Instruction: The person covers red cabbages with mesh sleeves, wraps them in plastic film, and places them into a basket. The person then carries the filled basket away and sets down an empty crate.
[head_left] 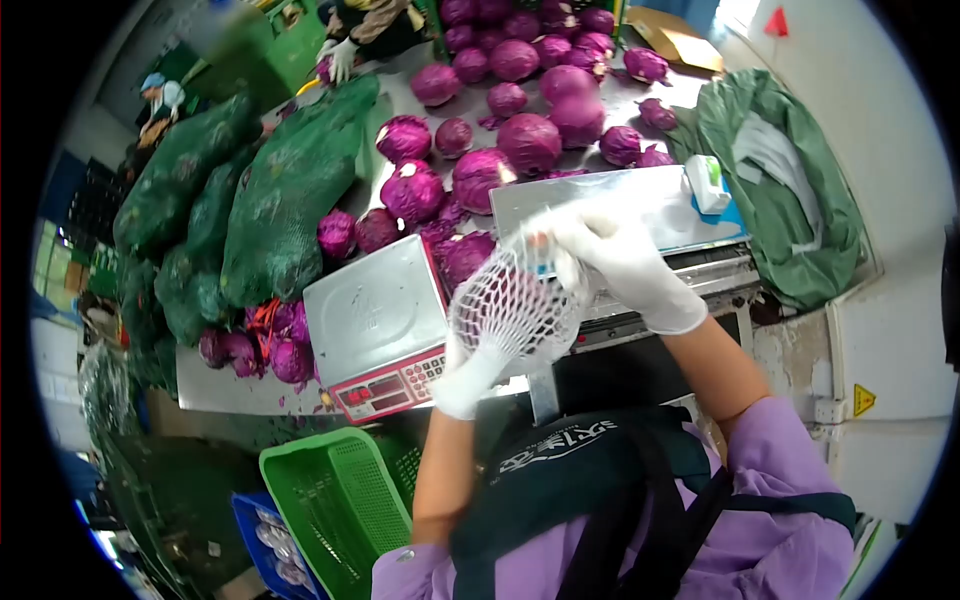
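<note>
Head view: apron (560, 480) lettering, perhaps unreadable.

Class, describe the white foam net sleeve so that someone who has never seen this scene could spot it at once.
Start at the steel table heaped with purple cabbages. At its near edge, right of the grey weighing scale, two white-gloved hands meet: the left hand and right hand stretch the white foam net sleeve between them. It is the only white open mesh; the other nets are dark green sacks.

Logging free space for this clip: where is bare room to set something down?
The scale platter is bare, between the green sacks and the net sleeve. The steel plate behind both gloved hands is mostly bare. The table beyond is crowded with cabbages.
</note>
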